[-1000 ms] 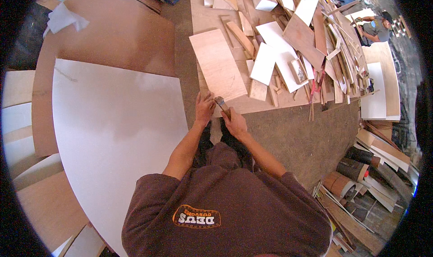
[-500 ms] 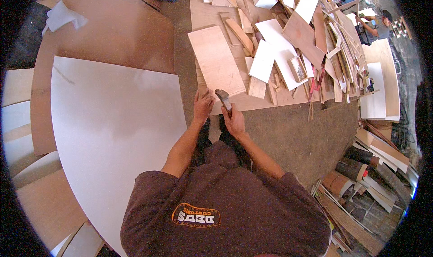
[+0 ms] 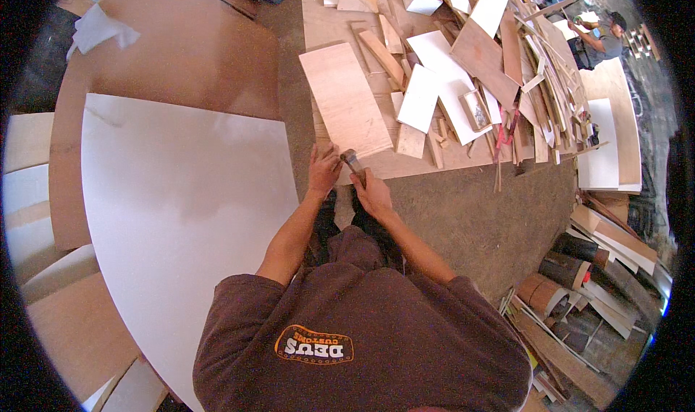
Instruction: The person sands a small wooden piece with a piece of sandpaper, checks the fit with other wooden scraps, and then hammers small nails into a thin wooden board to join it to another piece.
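At the near edge of the plywood worktop (image 3: 323,21), my right hand (image 3: 371,191) grips a hammer (image 3: 353,164) by its handle, the head low beside my left fingertips. My left hand (image 3: 325,167) is closed in a pinch at the edge, just below a pale rectangular board (image 3: 346,99); what it holds, perhaps a nail, is too small to make out. A small white board (image 3: 418,99) and loose wooden offcuts (image 3: 384,56) lie to the right of the pale board. A small open box (image 3: 476,109) sits among them.
A big white sheet (image 3: 181,224) lies at my left over brown sheets (image 3: 181,57). Heaped strips (image 3: 543,86) cover the worktop's right side. A co-worker (image 3: 604,41) is at the far right. Rolls and boards (image 3: 550,296) lie on the concrete floor (image 3: 463,224) at lower right.
The hammer head rose slightly about half a second ago and is now lower again, beside my left fingers. My left hand has barely moved. The co-worker's arms have shifted a little.
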Action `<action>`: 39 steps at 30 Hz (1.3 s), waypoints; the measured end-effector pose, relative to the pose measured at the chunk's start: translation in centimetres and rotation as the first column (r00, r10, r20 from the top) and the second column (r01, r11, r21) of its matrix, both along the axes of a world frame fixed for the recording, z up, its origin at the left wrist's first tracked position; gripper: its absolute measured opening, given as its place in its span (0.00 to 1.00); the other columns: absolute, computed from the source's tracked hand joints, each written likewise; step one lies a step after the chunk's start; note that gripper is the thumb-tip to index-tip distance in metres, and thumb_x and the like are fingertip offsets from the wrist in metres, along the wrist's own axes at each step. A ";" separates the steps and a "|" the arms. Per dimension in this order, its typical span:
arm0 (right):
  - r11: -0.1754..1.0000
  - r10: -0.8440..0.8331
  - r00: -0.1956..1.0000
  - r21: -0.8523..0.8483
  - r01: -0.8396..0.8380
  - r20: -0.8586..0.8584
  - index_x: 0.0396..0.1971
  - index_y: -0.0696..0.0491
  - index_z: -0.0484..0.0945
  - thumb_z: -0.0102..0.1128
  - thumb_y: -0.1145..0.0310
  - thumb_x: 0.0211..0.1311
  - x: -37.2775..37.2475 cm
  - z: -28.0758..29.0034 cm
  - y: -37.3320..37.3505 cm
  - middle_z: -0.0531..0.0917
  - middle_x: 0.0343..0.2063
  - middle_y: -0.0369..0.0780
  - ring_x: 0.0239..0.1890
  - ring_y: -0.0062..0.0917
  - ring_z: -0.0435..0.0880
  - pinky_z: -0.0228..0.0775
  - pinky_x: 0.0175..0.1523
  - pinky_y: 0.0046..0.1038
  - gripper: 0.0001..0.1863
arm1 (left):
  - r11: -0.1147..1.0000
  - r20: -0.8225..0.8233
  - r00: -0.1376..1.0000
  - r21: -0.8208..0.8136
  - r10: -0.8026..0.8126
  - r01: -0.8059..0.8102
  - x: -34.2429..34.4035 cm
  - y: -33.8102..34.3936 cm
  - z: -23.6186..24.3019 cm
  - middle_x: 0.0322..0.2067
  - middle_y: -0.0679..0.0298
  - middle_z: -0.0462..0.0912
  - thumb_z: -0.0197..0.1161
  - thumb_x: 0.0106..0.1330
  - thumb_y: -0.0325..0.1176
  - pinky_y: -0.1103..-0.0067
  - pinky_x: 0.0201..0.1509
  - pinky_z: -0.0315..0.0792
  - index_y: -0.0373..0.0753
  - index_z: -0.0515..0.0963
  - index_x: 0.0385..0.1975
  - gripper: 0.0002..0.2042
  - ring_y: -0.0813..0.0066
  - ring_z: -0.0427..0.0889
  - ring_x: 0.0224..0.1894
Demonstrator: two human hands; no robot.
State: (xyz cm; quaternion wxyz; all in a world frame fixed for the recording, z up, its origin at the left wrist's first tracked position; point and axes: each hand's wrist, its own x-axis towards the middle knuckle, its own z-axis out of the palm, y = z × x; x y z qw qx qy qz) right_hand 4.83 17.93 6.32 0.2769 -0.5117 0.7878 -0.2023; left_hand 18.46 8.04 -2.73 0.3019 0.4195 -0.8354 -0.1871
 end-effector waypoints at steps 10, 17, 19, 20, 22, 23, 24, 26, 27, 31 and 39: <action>0.999 0.009 1.000 0.034 -0.009 -0.007 0.37 0.56 0.70 0.53 0.51 0.69 0.5 1.2 -0.2 0.81 0.25 0.53 0.32 0.53 0.81 0.69 0.36 0.50 0.20 | 0.998 -0.060 0.997 0.049 0.046 -0.044 0.1 0.2 1.5 0.47 0.65 0.83 0.63 0.61 0.32 0.61 0.75 0.47 0.42 0.81 0.30 0.03 0.71 0.73 0.62; 0.992 -0.127 0.989 0.014 0.126 0.073 0.37 0.57 0.71 0.52 0.51 0.69 0.5 1.3 -0.3 0.80 0.25 0.53 0.32 0.52 0.81 0.69 0.37 0.49 0.20 | 0.991 -0.059 0.996 0.122 0.061 -0.053 -0.3 0.4 1.6 0.51 0.65 0.82 0.63 0.61 0.31 0.61 0.74 0.48 0.41 0.81 0.31 0.03 0.71 0.72 0.62; 0.993 -0.115 0.989 0.009 0.115 0.090 0.37 0.57 0.71 0.52 0.51 0.69 0.5 1.1 -0.1 0.80 0.24 0.53 0.32 0.53 0.81 0.69 0.37 0.50 0.21 | 0.989 -0.088 0.995 0.139 0.057 -0.045 -0.2 0.4 1.3 0.50 0.65 0.82 0.63 0.60 0.31 0.61 0.74 0.48 0.42 0.81 0.31 0.03 0.70 0.72 0.63; 0.994 -0.105 0.989 0.003 0.106 0.106 0.37 0.57 0.71 0.52 0.50 0.69 0.4 0.7 0.1 0.80 0.24 0.53 0.31 0.53 0.80 0.68 0.37 0.50 0.21 | 0.988 -0.103 0.993 0.147 0.053 -0.038 -0.1 0.4 1.0 0.50 0.64 0.82 0.63 0.60 0.31 0.61 0.74 0.48 0.42 0.81 0.31 0.03 0.70 0.72 0.63; 0.999 -0.044 0.998 -0.012 0.045 0.051 0.36 0.57 0.70 0.52 0.51 0.69 0.1 -0.2 -0.2 0.80 0.24 0.52 0.30 0.53 0.80 0.68 0.35 0.50 0.21 | 0.991 -0.099 0.994 0.126 0.047 -0.034 -0.2 0.3 0.8 0.50 0.64 0.83 0.64 0.60 0.31 0.61 0.74 0.48 0.42 0.81 0.31 0.03 0.70 0.72 0.63; 1.000 0.018 1.000 -0.022 -0.018 -0.004 0.36 0.57 0.70 0.53 0.51 0.69 -0.2 -0.5 -0.3 0.80 0.23 0.52 0.29 0.53 0.80 0.68 0.34 0.49 0.21 | 0.995 -0.080 0.996 0.097 0.043 -0.035 -0.3 0.2 0.7 0.50 0.64 0.83 0.64 0.60 0.31 0.61 0.74 0.48 0.42 0.81 0.30 0.02 0.69 0.72 0.63; 1.000 0.013 1.000 -0.022 -0.013 -0.007 0.36 0.57 0.70 0.53 0.51 0.69 -0.4 -0.8 -0.1 0.80 0.23 0.52 0.29 0.53 0.80 0.68 0.34 0.49 0.21 | 0.995 -0.083 0.996 0.097 0.037 -0.029 -0.5 0.3 0.7 0.50 0.64 0.83 0.64 0.60 0.31 0.61 0.74 0.48 0.42 0.81 0.30 0.02 0.69 0.72 0.63; 0.999 -0.020 1.000 -0.031 0.020 -0.005 0.37 0.56 0.70 0.52 0.50 0.69 -0.1 -0.1 0.0 0.81 0.25 0.53 0.31 0.53 0.81 0.69 0.34 0.49 0.21 | 0.989 -0.102 0.994 0.147 0.050 -0.035 -0.2 0.7 1.0 0.50 0.64 0.83 0.64 0.59 0.31 0.62 0.74 0.49 0.42 0.81 0.32 0.04 0.69 0.72 0.62; 0.999 -0.016 1.000 -0.029 0.016 -0.002 0.37 0.56 0.70 0.52 0.50 0.69 0.2 0.6 0.2 0.81 0.25 0.53 0.31 0.53 0.81 0.69 0.34 0.49 0.21 | 0.988 -0.099 0.994 0.149 0.054 -0.038 0.0 0.8 0.9 0.50 0.64 0.83 0.64 0.59 0.31 0.62 0.74 0.49 0.42 0.81 0.32 0.04 0.69 0.72 0.62; 1.000 0.007 1.000 0.002 -0.007 -0.019 0.39 0.56 0.69 0.51 0.51 0.69 0.0 0.1 0.0 0.82 0.27 0.52 0.33 0.53 0.81 0.70 0.36 0.49 0.20 | 0.996 -0.086 0.995 0.078 0.040 -0.034 -0.3 0.2 0.8 0.50 0.64 0.82 0.64 0.59 0.31 0.62 0.74 0.49 0.42 0.82 0.33 0.05 0.69 0.72 0.63; 0.999 -0.027 0.999 -0.018 0.027 -0.041 0.41 0.55 0.69 0.52 0.54 0.69 0.9 0.7 0.1 0.83 0.27 0.52 0.32 0.51 0.82 0.71 0.35 0.49 0.17 | 0.992 -0.069 0.995 0.108 0.074 -0.067 -0.1 0.2 0.6 0.52 0.65 0.81 0.64 0.58 0.32 0.62 0.74 0.49 0.41 0.82 0.32 0.05 0.68 0.71 0.64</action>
